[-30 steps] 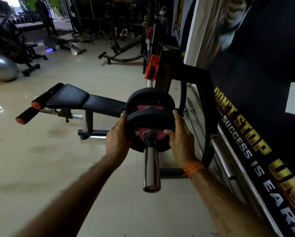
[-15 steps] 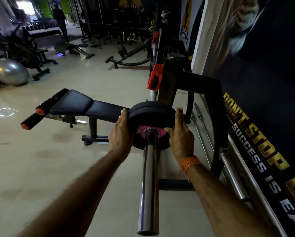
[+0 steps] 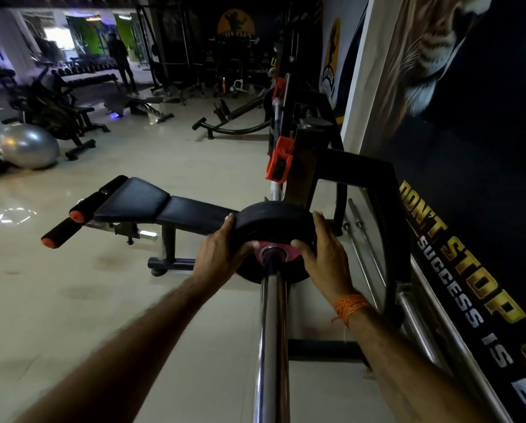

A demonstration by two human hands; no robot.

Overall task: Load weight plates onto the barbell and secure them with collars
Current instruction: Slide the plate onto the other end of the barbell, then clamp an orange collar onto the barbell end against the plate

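Observation:
A black weight plate (image 3: 272,219) with a pink hub sits on the chrome barbell sleeve (image 3: 271,331), pressed up against another black plate behind it. My left hand (image 3: 220,251) grips the plate's left rim. My right hand (image 3: 324,248) grips its right rim, thumb on the pink hub. The sleeve runs from the plate down toward the bottom edge of the view. An orange collar (image 3: 278,161) is clipped on the bar farther along, beyond the rack upright.
A black bench (image 3: 152,204) with orange-tipped foam rollers stands left of the bar. The black rack frame (image 3: 374,190) and spare bars (image 3: 362,257) lie along the right wall. A silver exercise ball (image 3: 28,145), machines and a person (image 3: 121,61) are far back.
The plate has slid along the sleeve away from me until it met the plate behind. Both hands went with it, and more bare sleeve shows near me.

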